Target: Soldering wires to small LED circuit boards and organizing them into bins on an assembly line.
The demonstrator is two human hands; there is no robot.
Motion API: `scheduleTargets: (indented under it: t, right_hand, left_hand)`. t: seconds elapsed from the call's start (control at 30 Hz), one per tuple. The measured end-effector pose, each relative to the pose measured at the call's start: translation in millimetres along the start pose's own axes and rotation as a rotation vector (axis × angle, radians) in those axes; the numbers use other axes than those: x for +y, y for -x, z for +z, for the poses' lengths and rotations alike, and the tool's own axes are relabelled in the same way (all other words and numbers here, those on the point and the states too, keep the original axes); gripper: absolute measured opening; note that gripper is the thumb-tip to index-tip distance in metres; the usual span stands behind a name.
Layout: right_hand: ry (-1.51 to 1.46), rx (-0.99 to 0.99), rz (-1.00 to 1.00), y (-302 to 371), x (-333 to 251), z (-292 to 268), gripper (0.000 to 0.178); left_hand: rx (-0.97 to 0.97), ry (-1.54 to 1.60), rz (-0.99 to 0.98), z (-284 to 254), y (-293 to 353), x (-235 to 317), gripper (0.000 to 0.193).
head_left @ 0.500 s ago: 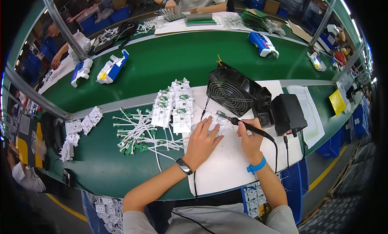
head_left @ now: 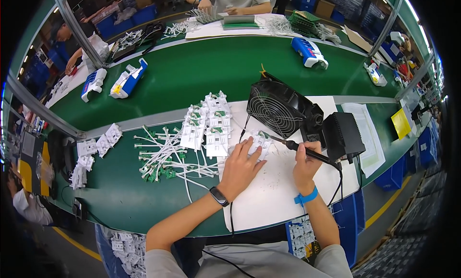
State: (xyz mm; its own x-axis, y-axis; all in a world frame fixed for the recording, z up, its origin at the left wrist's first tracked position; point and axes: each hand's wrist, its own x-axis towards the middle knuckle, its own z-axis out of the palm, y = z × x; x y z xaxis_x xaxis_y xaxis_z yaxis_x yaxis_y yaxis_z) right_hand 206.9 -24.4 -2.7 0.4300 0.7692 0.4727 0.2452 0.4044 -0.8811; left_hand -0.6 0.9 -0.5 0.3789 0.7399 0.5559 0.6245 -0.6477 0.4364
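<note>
On a white board (head_left: 273, 201), a small white plastic housing (head_left: 260, 143) with a bit of green circuit board (head_left: 263, 134) lies under the fingers of my left hand (head_left: 239, 168). That hand presses against it, holding it in place. My right hand (head_left: 306, 166) is closed round the handle of a soldering iron (head_left: 312, 154). The iron's tip points left and is near the green board; whether they touch I cannot tell. To the left, rows of similar white housings (head_left: 217, 142) carry green boards, beside a heap of white cables (head_left: 168, 155) with small green boards.
A black fan (head_left: 274, 107) stands behind the work, with a black box-shaped unit (head_left: 343, 135) to its right. Papers (head_left: 367, 143) lie at the right. Several white housings (head_left: 86, 148) sit at the left. Blue-and-white casings (head_left: 309, 52) rest on the green belt (head_left: 206, 67).
My right hand has shifted a little right with the soldering iron, drawing its tip slightly right across the housing. The left hand has stayed on the housing. Casings on the belt have moved slightly left.
</note>
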Motion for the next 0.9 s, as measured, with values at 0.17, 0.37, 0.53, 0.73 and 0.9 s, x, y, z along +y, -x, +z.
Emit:
scheduleTargets:
  t: [0.17,0.37,0.53,0.73,0.9]
  right_hand:
    - [0.052,-0.041,-0.012,-3,-3,0,0.009]
    - [0.120,-0.075,-0.036,-6,-10,5,0.010]
    - [0.123,-0.079,-0.028,-5,-10,3,0.011]
    - [0.052,0.053,-0.037,-3,-10,-11,0.011]
    - [0.158,0.134,-0.217,-3,-27,-41,0.011]
  left_hand:
    - [0.000,-0.010,-0.010,-2,-1,2,0.037]
    - [0.003,-0.014,-0.013,-3,-2,2,0.037]
    - [0.006,-0.014,-0.010,-1,-3,2,0.037]
    - [0.001,-0.009,-0.011,-2,-3,1,0.037]
    - [-0.045,0.004,-0.014,-2,-1,-1,0.038]
